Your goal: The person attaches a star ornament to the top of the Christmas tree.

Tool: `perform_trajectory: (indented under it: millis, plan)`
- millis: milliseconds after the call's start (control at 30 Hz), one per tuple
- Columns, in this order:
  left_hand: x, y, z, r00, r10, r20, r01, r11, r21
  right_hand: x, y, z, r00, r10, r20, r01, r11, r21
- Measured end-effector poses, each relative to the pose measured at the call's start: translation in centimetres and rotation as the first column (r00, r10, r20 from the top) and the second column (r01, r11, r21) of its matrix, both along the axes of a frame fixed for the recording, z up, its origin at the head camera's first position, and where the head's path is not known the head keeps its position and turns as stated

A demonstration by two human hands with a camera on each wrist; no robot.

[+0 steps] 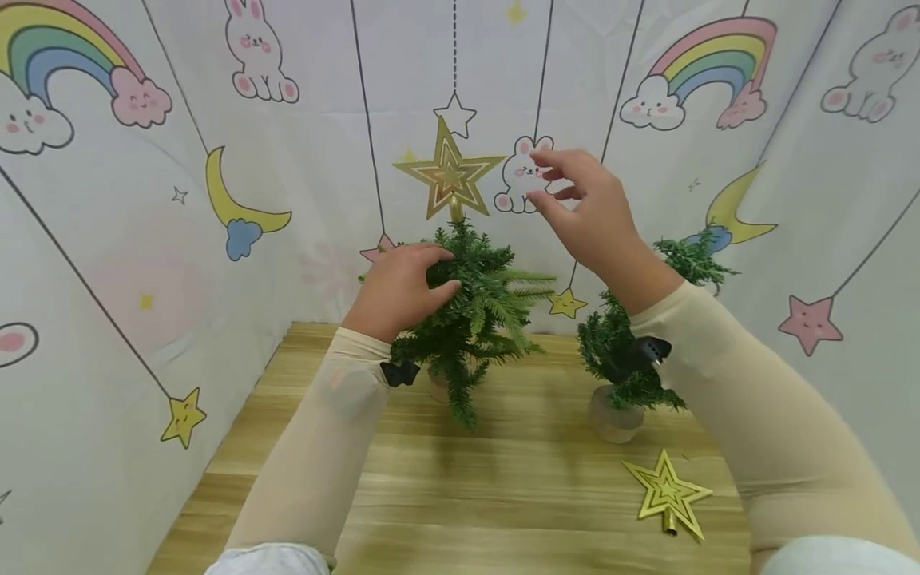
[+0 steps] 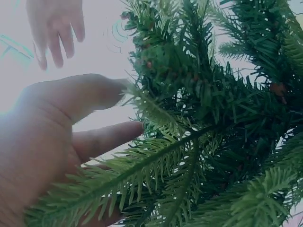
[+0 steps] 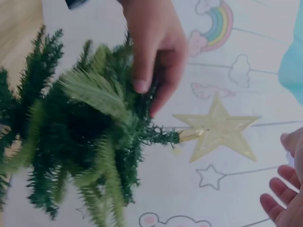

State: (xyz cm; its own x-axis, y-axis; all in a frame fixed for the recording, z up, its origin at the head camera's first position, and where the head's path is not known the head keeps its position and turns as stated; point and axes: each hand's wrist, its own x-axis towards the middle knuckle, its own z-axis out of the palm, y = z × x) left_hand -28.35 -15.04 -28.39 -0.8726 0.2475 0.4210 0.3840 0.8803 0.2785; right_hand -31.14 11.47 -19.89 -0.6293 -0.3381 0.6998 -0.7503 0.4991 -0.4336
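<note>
A small artificial Christmas tree (image 1: 467,311) stands upright with a gold star topper (image 1: 451,177) on its tip. My left hand (image 1: 402,287) is at the upper left of this tree. Its thumb and fingers are spread apart, with the fingertips among the green branches (image 2: 189,94). Raised to the right of the star, my right hand (image 1: 585,204) has loosely bent fingers and nothing between them. In the right wrist view, a gap separates the right fingers (image 3: 281,189) from the gold star (image 3: 220,127).
A second small tree (image 1: 625,335) with a round base (image 1: 616,415) stands at the right, partly behind the right forearm. In front of it, another gold star topper (image 1: 667,491) lies on the wooden table (image 1: 503,495). A printed cloth (image 1: 316,160) rises behind.
</note>
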Motion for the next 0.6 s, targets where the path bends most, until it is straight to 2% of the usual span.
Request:
perform_trajectory:
  millis: [100,200,300,367,400,467,500,533,567,600]
  plan:
    - [-0.1,-0.3,-0.1,1.0,-0.006,-0.023,0.008,0.997,0.078,2.7,2.5,-2.2,0.981,0.061,-0.183,-0.063,0.998,-0.004]
    - [-0.2,-0.6,-0.1,1.0,-0.015,-0.026,0.018,0.992,0.127,5.6,5.2,-5.1,0.934,0.097,-0.343,-0.101,0.995,0.009]
    - [0.0,-0.7,0.1,0.999,-0.024,-0.045,0.03,0.988,0.152,8.3,8.0,-8.9,0.896,0.104,-0.431,-0.111,0.994,0.008]
    - [0.1,-0.6,0.1,0.993,-0.022,-0.113,0.038,0.99,0.138,9.8,10.0,-12.2,0.897,0.069,-0.437,-0.089,0.996,-0.025]
    - [0.3,-0.5,0.0,0.986,-0.026,-0.165,0.048,0.99,0.132,10.5,11.3,-14.0,0.909,0.039,-0.415,-0.061,0.997,-0.041]
    - [0.7,0.0,-0.1,0.952,-0.046,-0.301,0.082,0.991,0.107,11.8,14.1,-18.0,0.947,-0.065,-0.315,0.047,0.997,-0.064]
    - [1.1,0.4,-0.1,0.928,-0.06,-0.368,0.102,0.99,0.095,12.6,15.6,-19.9,0.964,-0.15,-0.217,0.142,0.988,-0.054]
    - [1.4,1.0,-0.1,0.902,-0.08,-0.424,0.128,0.988,0.085,13.3,17.2,-21.8,0.966,-0.24,-0.096,0.239,0.971,-0.023]
    - [1.8,1.8,-0.1,0.876,-0.105,-0.471,0.16,0.984,0.079,13.9,18.7,-23.5,0.943,-0.332,0.039,0.33,0.943,0.038]
    - [2.3,2.7,0.0,0.852,-0.131,-0.507,0.194,0.978,0.072,14.4,20.2,-25.1,0.893,-0.414,0.174,0.399,0.909,0.119]
